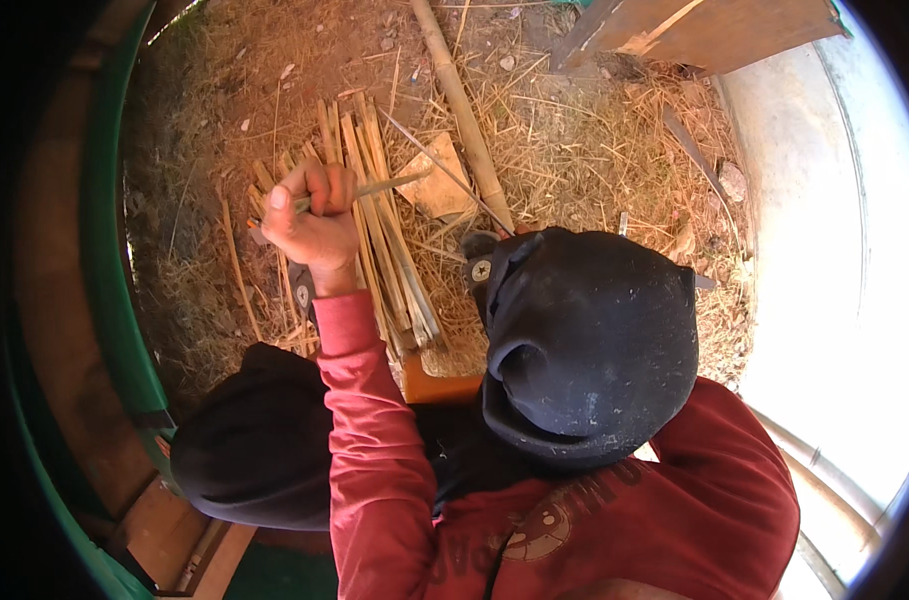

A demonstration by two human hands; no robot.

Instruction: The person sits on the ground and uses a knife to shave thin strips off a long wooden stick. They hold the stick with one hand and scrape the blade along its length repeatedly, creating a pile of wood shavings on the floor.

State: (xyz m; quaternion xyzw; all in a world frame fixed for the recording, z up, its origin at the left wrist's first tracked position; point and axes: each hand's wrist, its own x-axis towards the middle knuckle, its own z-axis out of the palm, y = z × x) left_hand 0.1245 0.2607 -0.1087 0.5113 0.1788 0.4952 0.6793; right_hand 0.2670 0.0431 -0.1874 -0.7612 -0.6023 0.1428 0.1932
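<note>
From the sitter (575, 545), bamboo strips (387, 235) lie on straw (560, 150) at 11 o'clock, a bamboo pole (457, 95) at 12, a wooden panel (745, 35) at 1.

Place: looks like a rough workshop | dirt floor (325, 40) beyond left hand (320, 220) | split strips (403, 285) beside it | straw-like litter (615, 135), bamboo pole (459, 105) rightward

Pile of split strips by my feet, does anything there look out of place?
One loose strip lies left of the pile, odd because most strips are bunched together. Their far ends also look staggered. Nothing looks plainly broken.
</note>
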